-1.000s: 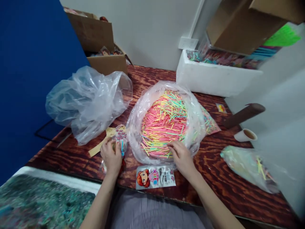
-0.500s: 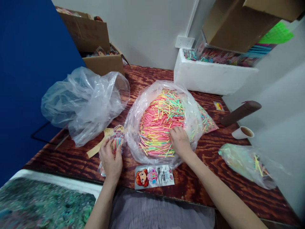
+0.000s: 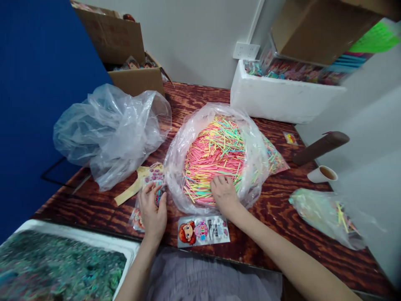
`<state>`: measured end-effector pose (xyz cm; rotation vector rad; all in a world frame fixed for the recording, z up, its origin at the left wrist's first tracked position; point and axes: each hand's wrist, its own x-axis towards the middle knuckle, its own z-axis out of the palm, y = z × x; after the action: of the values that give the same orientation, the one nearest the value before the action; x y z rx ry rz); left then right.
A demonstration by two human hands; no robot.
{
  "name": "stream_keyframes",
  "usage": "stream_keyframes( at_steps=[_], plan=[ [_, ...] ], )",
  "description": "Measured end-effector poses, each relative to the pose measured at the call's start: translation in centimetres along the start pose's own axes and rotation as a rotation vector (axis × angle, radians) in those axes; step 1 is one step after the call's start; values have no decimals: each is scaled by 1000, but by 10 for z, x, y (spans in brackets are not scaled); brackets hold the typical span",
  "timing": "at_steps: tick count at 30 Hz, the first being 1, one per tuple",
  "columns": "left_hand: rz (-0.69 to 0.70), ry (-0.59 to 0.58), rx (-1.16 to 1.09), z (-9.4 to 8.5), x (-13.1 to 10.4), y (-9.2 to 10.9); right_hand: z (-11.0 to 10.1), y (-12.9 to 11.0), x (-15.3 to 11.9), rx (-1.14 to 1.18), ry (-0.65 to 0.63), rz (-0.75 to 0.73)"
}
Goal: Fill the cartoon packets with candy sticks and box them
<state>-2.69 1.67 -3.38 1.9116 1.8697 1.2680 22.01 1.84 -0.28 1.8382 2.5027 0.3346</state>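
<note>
"Reading anything on the silver packet (image 3: 203, 231), the one lying flat near the table's front edge?"

"Pink and blue letters that look like 'STICK', running sideways beside a red-haired cartoon figure. The dark print next to them is too small to make out."

"And where are the sticks (image 3: 213, 161) themselves?"

"Heaped in the open plastic bag (image 3: 175, 175), just beyond that packet on the wood-grained table (image 3: 269, 238). They're pink, yellow and green, with some blue."

"What does the right hand (image 3: 224, 193) do?"

"It reaches into the bag's near side, fingers bent down against the sticks. Whether it grips any can't be told, since the fingertips are hidden."

"The left hand (image 3: 153, 211)?"

"Partly open, thumb well apart from the fingers. It lies over the printed clear packaging (image 3: 138, 219), left of the bag; a firm hold on it can't be made out."

"Any writing there?"

"Only reddish cartoon artwork and small marks, none of it legible. The small packet (image 3: 290, 138) at the far right has a yellow and red label, also unreadable."

"And the paper cup (image 3: 322, 174)?"

"Its visible side is plain white, with brown liquid inside. It stands between the brown cylinder (image 3: 322, 148) and the smaller plastic bag (image 3: 316, 209)."
</note>
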Motion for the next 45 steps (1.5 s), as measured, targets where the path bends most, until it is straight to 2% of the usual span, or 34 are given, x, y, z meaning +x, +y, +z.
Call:
stream_keyframes(
  at_steps=[6, 11, 16, 20, 23, 26, 30, 36, 38, 41, 43, 45],
  plan=[
    [-15, 7, 7, -6, -2, -3, 10, 3, 3, -28, 18, -30],
    [-21, 16, -1, -10, -2, -5, 14, 15, 0, 147, 85, 24],
    [5, 10, -15, -11, 0, 3, 9, 30, 8, 543, 156, 168],
    [10, -10, -17, -12, 0, 11, -7, 42, 14, 1004, 223, 317],
    [22, -20, -22, -13, -3, 14, -18, 46, 13, 1232, 296, 349],
    [35, -31, -35, -11, -5, 17, -18, 46, 14, 1209, 258, 329],
    [63, -48, -63, -8, -8, 23, -6, 45, 19, 1100, 157, 329],
    [49, -78, -54, -9, -13, 26, 6, 49, 22, 1148, 136, 336],
    [49, -80, -49, -10, -14, 25, 2, 51, 21, 1194, 173, 353],
    [53, -81, -51, -11, -14, 25, -17, 50, 14, 1269, 301, 394],
    [55, -81, -60, -11, -14, 28, -31, 39, 3, 1347, 384, 426],
    [50, -88, -81, -12, -15, 35, -40, 18, -14, 1441, 397, 453]
  ],
)
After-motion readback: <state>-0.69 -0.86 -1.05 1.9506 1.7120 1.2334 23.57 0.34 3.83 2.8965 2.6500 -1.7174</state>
